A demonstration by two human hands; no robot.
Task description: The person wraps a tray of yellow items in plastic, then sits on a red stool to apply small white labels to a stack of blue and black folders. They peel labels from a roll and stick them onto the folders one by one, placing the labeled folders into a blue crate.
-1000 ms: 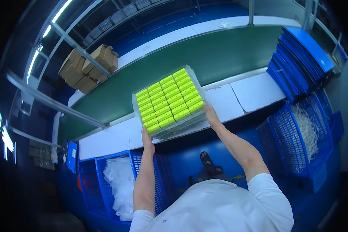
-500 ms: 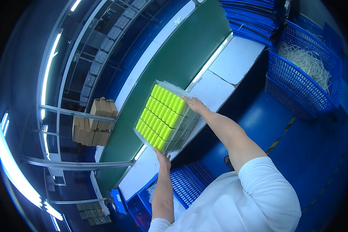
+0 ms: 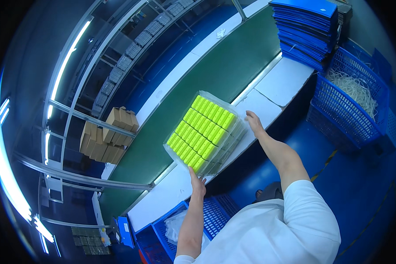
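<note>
A stack of clear plastic trays (image 3: 230,140) rests on the workbench, across its green strip and white near border. Rows of bright yellow-green blocks (image 3: 202,127) fill the top tray; the lower layers show dimly through the plastic side. At the stack's near corner, my left hand (image 3: 198,185) has its thumb on the tray edge and its fingers against the side below. My right hand (image 3: 254,123) is just off the right side of the stack, open, with its fingers stretched out and nothing in them.
Blue sheets (image 3: 304,31) are piled at the bench's far right end. Beside them stands a blue basket (image 3: 347,103) of pale strips. Blue crates (image 3: 215,215) sit below the bench near me. Cardboard boxes (image 3: 114,130) stand beyond a metal rail (image 3: 86,177) at the left.
My right hand has let go of the tray stack and drawn away to the right. My left hand stays at the near corner. The whole view has shifted slightly.
</note>
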